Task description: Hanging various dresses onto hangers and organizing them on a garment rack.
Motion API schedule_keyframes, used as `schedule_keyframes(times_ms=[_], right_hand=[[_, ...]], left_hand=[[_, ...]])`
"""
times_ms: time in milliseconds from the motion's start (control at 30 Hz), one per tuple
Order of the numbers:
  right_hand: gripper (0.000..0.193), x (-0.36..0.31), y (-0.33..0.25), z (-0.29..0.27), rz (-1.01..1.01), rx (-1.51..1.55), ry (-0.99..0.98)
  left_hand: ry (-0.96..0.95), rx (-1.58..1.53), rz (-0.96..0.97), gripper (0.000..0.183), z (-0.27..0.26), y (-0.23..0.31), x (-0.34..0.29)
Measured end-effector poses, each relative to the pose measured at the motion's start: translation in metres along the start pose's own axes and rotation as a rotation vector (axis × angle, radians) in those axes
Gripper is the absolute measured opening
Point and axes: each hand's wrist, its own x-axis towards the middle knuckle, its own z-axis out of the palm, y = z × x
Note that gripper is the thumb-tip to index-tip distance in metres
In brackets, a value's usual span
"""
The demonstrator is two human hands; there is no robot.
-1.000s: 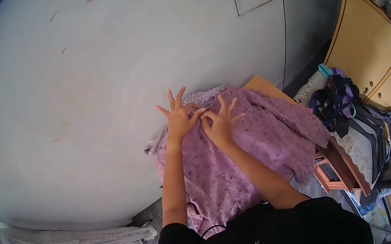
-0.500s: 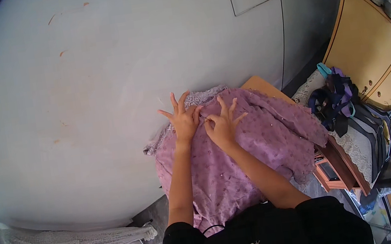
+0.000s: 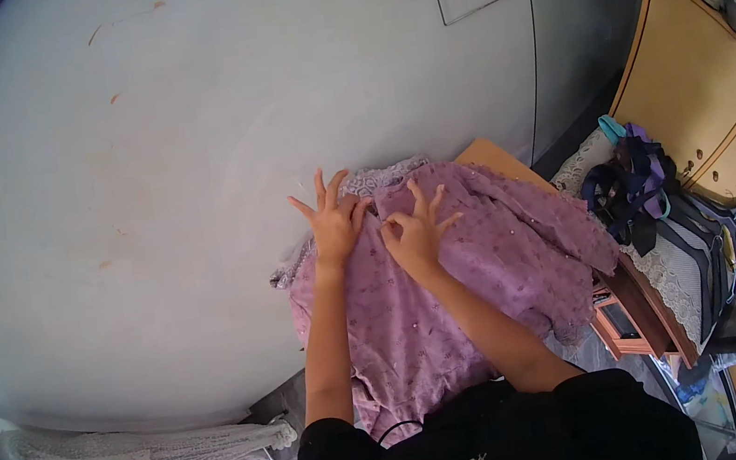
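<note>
A mauve garment (image 3: 512, 252) with small dark motifs and shiny beads lies spread out in front of me, one sleeve stretched to the right. At its upper edge my left hand (image 3: 332, 223) pinches the cloth between thumb and forefinger, the other fingers fanned out. Just to the right, my right hand (image 3: 413, 235) makes a similar pinch on the garment's opening, thumb and forefinger forming a ring. Any small fastener between the fingertips is too small to make out. Greyish lace cloth (image 3: 387, 176) shows from beneath the far edge.
A pale wall (image 3: 161, 165) rises beyond the garment. To the right, a wooden board's corner (image 3: 497, 158), dark straps (image 3: 629, 179) and several hangers (image 3: 712, 233) sit near a yellow cabinet (image 3: 687, 53). Grey textured clothing (image 3: 127, 457) hangs at lower left.
My left hand has shifted slightly left and up, away from the right hand. The gap between the two pinches has widened, while my right hand has barely moved.
</note>
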Motion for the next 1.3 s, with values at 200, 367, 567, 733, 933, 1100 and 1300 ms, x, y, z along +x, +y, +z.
schedule_keyframes(times_ms=[200, 367, 567, 733, 933, 1100, 1300], right_hand=[[0.003, -0.028, 0.013, -0.020, -0.144, -0.019, -0.008], [0.002, -0.032, 0.024, -0.026, -0.119, -0.006, 0.024], [0.005, -0.031, 0.025, -0.023, -0.161, 0.045, 0.060], [0.003, -0.031, 0.028, -0.026, -0.145, 0.018, 0.006], [0.002, -0.039, 0.036, -0.030, -0.141, -0.022, -0.033], [0.003, -0.054, 0.043, -0.038, -0.164, -0.005, -0.039], [0.003, -0.092, 0.063, -0.052, -0.193, -0.059, -0.126]], left_hand=[[0.098, 0.068, -0.061, 0.018, -0.001, -0.007, -0.010], [0.040, -0.035, -0.136, 0.022, -0.010, 0.017, -0.005], [-0.122, -0.044, -0.045, 0.023, -0.010, 0.044, -0.003], [0.012, 0.041, -0.167, 0.024, 0.009, 0.044, -0.019], [0.073, 0.058, -0.182, 0.024, 0.013, 0.046, -0.017], [0.000, 0.109, -0.213, 0.022, 0.014, 0.038, -0.018], [-0.045, -0.004, -0.169, 0.025, -0.003, 0.018, -0.012]])
